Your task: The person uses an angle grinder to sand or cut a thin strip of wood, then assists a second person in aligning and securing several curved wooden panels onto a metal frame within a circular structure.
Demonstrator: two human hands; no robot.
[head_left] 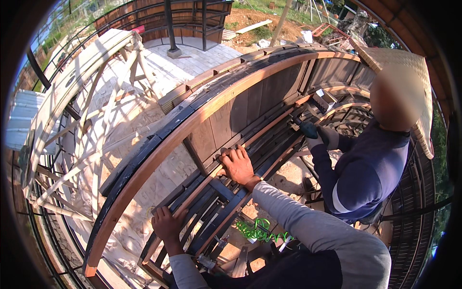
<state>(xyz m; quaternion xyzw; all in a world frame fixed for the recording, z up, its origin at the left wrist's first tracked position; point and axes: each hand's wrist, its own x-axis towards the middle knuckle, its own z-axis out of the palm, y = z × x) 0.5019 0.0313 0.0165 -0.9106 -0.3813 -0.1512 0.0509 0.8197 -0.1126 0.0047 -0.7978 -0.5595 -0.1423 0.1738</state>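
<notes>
Status: looks about part-way, my read. Curved beam (219,103) is up, and boards (219,126) fill the space under it from the far end down to the short post (195,155). Near side of that post has no boards, pale paving shows through, so that bay reads as left to do if it gets filled at all. Wooden strip (198,191) lies lengthwise along the dark rails below the boards, between the two hands and on toward the co-worker (363,168). Right hand (237,167) is closed over the strip, fingers bent across its far edge. Left hand (166,224) is down by the strip's near end, fingers curled over the dark timber there; can't tell if it's gripping or just resting, the wrist and shadow hide the contact. Co-worker, gloved, has a dark green tool (308,129) up against the rails farther along, just below an open box (324,101). Strip fixing: no fasteners visible at this range, so I'd count it as placed, not confirmed secured. Green coiled hose (260,231) hangs below the rails, near the right forearm.
</notes>
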